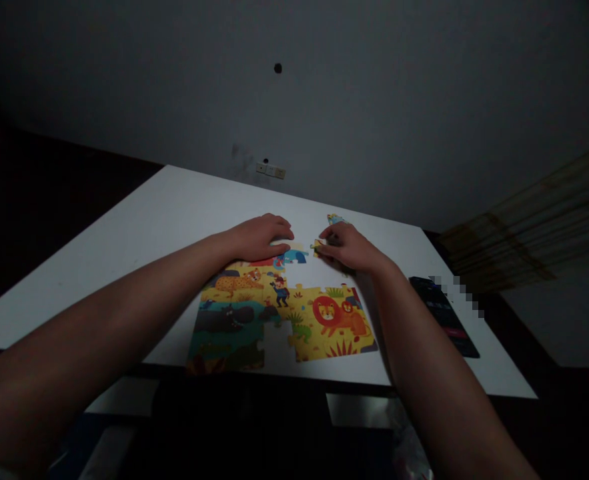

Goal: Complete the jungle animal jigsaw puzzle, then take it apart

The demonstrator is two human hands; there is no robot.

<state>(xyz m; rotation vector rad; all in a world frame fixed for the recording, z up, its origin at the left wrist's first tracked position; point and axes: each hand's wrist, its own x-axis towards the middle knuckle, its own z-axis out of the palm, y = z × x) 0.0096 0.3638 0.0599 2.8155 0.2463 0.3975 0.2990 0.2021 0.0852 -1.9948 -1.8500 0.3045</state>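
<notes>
A partly assembled jigsaw puzzle (279, 313) lies on the white table, printed with a leopard, a lion and a hippo on bright yellow and teal ground. Gaps show white tabletop at its lower middle and upper right. My left hand (259, 239) rests at the puzzle's far edge, fingers curved, with nothing visible in them. Between the fingers of my right hand (347, 247) is a small yellow jigsaw piece (317, 249), close to a blue-patterned puzzle section (294, 256). Another loose piece (335, 219) lies just beyond my right hand.
A dark smartphone (444, 317) lies on the white table (124, 247) to the right of the puzzle, partly pixelated. A wall socket plate (270, 170) sits behind the table. A translucent striped curtain (529, 227) hangs at the right.
</notes>
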